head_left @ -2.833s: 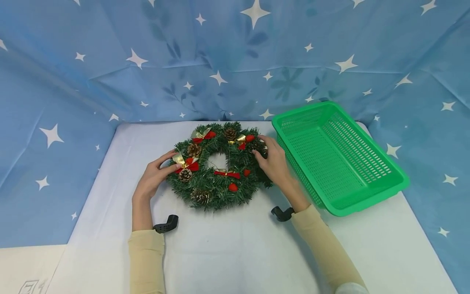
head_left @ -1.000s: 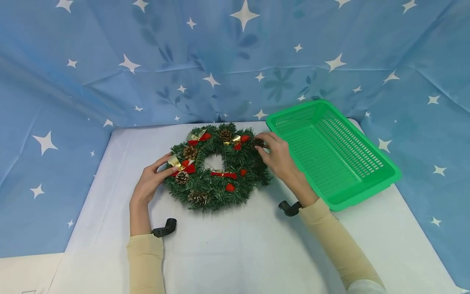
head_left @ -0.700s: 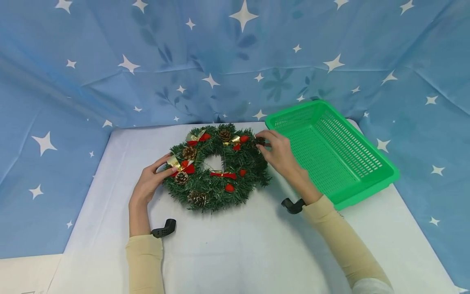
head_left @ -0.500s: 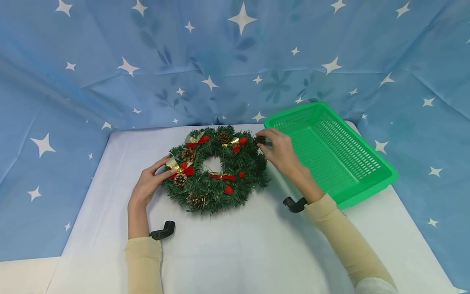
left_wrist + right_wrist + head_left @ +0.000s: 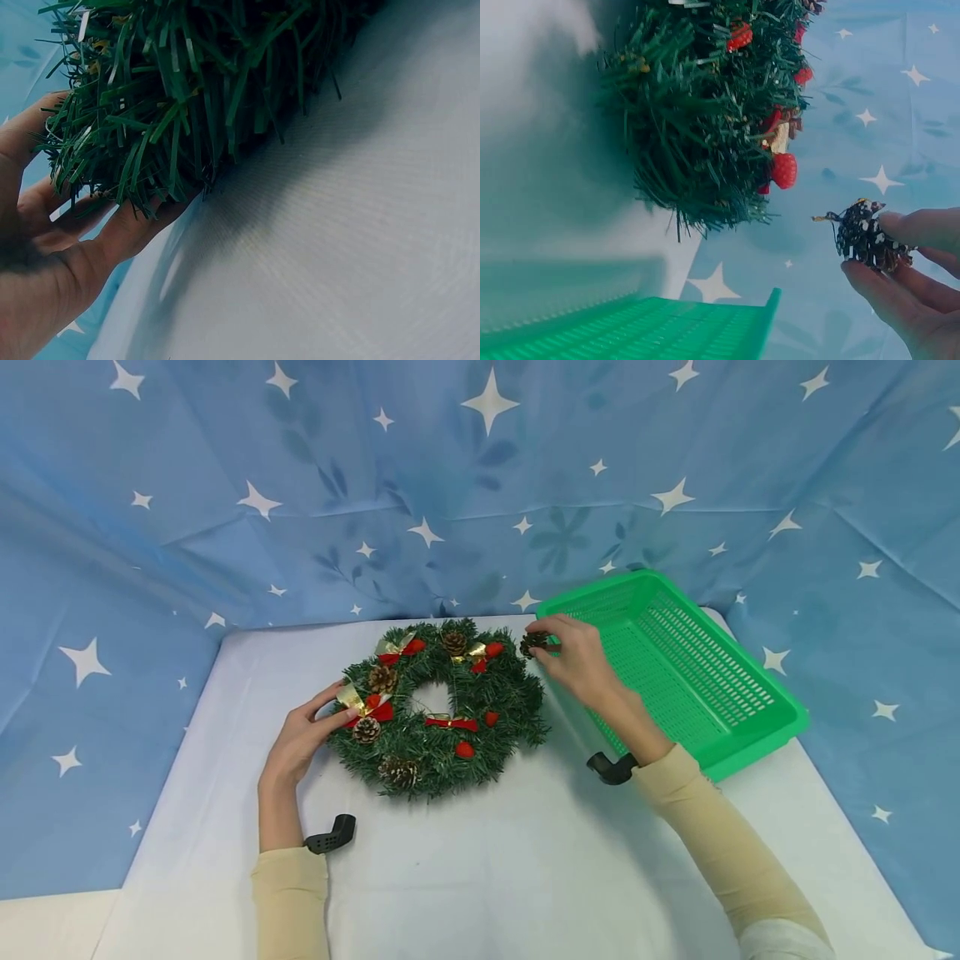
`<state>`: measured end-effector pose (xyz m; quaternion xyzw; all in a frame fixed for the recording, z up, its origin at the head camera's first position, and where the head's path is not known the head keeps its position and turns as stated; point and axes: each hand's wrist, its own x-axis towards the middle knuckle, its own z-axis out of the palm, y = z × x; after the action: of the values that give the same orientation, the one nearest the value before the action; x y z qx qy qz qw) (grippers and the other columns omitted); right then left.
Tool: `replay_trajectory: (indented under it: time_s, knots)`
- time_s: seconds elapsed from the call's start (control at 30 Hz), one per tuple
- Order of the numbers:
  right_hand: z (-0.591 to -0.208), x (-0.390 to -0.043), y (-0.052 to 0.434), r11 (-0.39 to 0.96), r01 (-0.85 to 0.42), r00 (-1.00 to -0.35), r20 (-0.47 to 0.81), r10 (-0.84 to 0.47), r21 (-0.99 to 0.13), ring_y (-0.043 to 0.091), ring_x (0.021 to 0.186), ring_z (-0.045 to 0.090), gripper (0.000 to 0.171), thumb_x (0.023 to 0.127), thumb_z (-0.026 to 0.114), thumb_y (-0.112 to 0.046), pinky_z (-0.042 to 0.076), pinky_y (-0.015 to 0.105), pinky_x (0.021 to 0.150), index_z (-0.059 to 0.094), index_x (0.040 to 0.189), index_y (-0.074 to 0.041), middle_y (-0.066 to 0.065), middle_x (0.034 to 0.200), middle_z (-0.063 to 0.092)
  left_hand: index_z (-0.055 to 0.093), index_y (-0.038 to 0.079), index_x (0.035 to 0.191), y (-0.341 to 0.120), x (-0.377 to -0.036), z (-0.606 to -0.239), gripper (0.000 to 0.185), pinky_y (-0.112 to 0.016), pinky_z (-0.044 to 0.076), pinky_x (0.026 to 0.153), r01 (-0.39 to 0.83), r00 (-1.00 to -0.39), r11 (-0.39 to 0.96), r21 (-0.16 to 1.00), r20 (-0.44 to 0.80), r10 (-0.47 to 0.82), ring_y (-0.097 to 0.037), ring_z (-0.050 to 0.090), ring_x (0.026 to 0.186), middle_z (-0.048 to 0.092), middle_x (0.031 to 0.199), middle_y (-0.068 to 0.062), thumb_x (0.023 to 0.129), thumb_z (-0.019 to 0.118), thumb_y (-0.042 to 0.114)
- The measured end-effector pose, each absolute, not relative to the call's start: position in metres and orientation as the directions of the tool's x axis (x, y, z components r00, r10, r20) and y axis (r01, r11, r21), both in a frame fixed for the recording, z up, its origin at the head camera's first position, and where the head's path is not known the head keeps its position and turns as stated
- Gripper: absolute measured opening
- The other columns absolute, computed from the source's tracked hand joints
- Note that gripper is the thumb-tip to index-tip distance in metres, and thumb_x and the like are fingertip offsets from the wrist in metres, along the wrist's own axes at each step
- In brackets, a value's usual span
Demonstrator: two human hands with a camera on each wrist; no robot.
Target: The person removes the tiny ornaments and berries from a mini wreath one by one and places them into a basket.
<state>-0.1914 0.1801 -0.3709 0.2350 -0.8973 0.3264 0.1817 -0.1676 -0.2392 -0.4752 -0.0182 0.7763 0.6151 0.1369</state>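
On the white surface (image 5: 480,860) the green basket (image 5: 757,739) lies just right of the wreath (image 5: 438,710). The left hand (image 5: 300,745) grips the wreath's left edge; the right hand (image 5: 581,664) pinches a pine cone (image 5: 534,643), lifted between wreath and basket rim.

Staged tabletop set: star-print blue backdrop (image 5: 480,485) (draped) around white table (image 5: 525,877)

In the left wrist view the wreath (image 5: 187,82) runs off the top edge, and its needles hide the fingertips of the left hand (image 5: 52,247). In the right wrist view the right hand (image 5: 915,292) is cut by the right edge, and the basket (image 5: 630,330) by the bottom edge.
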Motion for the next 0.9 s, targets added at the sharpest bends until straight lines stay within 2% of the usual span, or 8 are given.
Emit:
replay_trajectory:
  time_s: [0.53, 0.9]
  knots:
    - [-0.361, -0.205, 0.193, 0.697, -0.528, -0.831, 0.462, -0.309, -0.485, 0.039, 0.095, 0.073, 0.023, 0.086, 0.076, 0.011, 0.063, 0.041, 0.074, 0.074, 0.109, 0.009, 0.025, 0.11, 0.072, 0.035, 0.023, 0.163, -0.237, -0.168, -0.477, 0.08, -0.065, 0.017, 0.124, -0.208, -0.961, 0.238, 0.949, -0.244, 0.133, -0.035, 0.001, 0.16, 0.017, 0.173, 0.0, 0.096, 0.074, 0.043]
    - [-0.36, -0.21, 0.202, 0.712, -0.49, -0.858, 0.419, -0.296, -0.502, 0.039, 0.095, 0.073, 0.024, 0.087, 0.075, 0.011, 0.063, 0.04, 0.075, 0.073, 0.111, 0.008, 0.025, 0.111, 0.07, 0.035, 0.02, 0.163, -0.237, -0.167, -0.475, 0.079, -0.064, 0.017, 0.124, -0.213, -0.96, 0.23, 0.95, -0.247, 0.132, -0.034, -0.001, 0.16, 0.018, 0.173, -0.001, 0.096, 0.074, 0.039]
